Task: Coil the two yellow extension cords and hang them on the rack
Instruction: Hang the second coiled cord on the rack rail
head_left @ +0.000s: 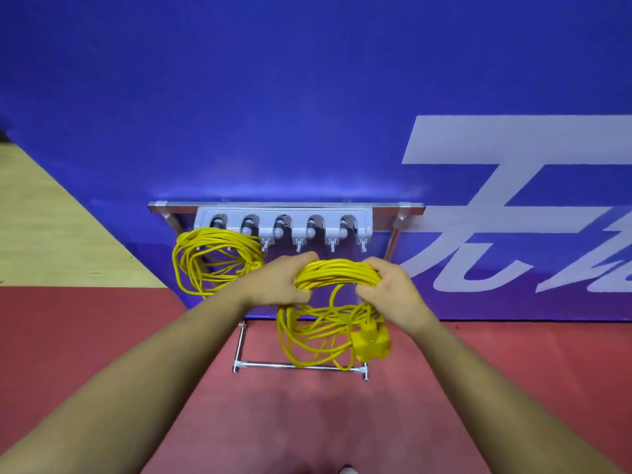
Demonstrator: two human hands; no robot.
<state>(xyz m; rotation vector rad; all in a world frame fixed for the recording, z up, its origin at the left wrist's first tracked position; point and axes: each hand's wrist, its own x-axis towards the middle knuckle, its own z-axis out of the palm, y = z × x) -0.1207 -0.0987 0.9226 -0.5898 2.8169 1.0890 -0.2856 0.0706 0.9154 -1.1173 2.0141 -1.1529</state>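
Two yellow extension cords are in view, and both are coiled. The first cord (215,258) hangs on the left end of the rack (284,217), a grey strip with five holders and small hooks under them. Its loops cover the two leftmost holders and fall in front of the blue wall (307,97).

The second cord (337,271) is in the hands, just in front of the rack and a little below the hooks. We cannot tell if it touches them. We see the left hand (280,282) gripping the top of the bundle on its left side, with fingers curled over the strands. The right hand (390,285) grips the same bundle on its right side. The lower loops hang free between the wrists, and the yellow socket block (372,340) hangs at the lower right of the coil.

The rack sits on a metal stand (297,366), whose base bar lies on the red floor (307,422). White characters (513,200) are on the wall at the right.
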